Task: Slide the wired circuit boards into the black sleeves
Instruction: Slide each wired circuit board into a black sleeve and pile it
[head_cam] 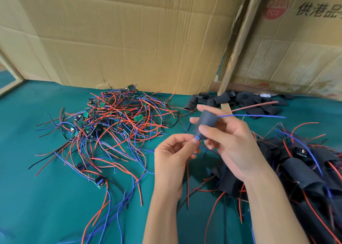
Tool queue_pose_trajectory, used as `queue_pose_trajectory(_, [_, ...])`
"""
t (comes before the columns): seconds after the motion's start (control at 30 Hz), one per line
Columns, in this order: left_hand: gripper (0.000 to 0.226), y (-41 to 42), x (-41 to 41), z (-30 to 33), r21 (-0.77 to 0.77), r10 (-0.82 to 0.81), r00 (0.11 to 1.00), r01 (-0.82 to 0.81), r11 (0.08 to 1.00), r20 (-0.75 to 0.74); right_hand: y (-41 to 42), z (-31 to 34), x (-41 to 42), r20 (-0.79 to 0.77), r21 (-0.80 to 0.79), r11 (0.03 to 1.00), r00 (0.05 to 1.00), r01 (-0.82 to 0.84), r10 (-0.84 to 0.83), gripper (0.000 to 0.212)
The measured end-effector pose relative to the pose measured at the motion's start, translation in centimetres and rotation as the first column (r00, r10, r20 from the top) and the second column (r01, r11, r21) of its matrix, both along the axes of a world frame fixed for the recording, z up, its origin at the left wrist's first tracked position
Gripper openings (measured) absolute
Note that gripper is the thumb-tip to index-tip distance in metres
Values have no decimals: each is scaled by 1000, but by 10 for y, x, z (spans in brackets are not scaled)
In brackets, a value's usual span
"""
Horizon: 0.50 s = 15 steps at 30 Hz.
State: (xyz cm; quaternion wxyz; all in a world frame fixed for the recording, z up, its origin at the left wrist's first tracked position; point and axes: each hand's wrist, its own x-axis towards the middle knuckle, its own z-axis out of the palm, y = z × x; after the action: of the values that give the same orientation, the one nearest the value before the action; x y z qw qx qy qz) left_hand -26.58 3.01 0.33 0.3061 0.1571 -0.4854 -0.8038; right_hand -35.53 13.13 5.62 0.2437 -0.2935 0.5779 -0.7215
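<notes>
Backdrop: cardboard sheets [129, 36] lean behind a green-covered worktop [37, 197].
Unsleeved stock: a tangle of wired circuit boards [118, 121] lies left of centre, red, blue and black leads spilling toward the near edge.
Empty sleeves: a loose heap of black sleeves [240, 101] sits at the back, near the cardboard.
Finished pile: sleeved boards [305, 169] are stacked at the right, wires trailing out.
Right hand [235, 147]: closed on a black sleeve [206, 121], thumb in front and fingers behind, holding it raised above the worktop.
Left hand [174, 155]: fingertips pinched on the blue part of a board [197, 137] at the sleeve's lower mouth.
Board position: most of it looks to be inside already; a red and a blue lead [259, 115] run out of the far end.
Step in hand: seating the board, I judge.
Doing it well: keep the sleeve mouth rounded rather than squashed flat, push the board straight along the sleeve's axis, and keep the far leads running freely so they don't bunch up inside.
</notes>
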Motion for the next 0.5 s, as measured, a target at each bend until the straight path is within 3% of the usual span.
queue_pose_trajectory(0.23, [19,-2,4,2,102,-142,988,148,984,-63,6,7,2,15,-32,991,992,-128,128,48])
queue_pose_trajectory(0.33, [25,-3,6,3,138,-134,989,141,980,-59,1,4,6,-13,-31,994,995,-104,104,34])
queue_pose_trajectory(0.5, [25,-2,6,7,169,-64,994,78,982,-89,-4,0,8,19,-1,999,998,-53,53,35])
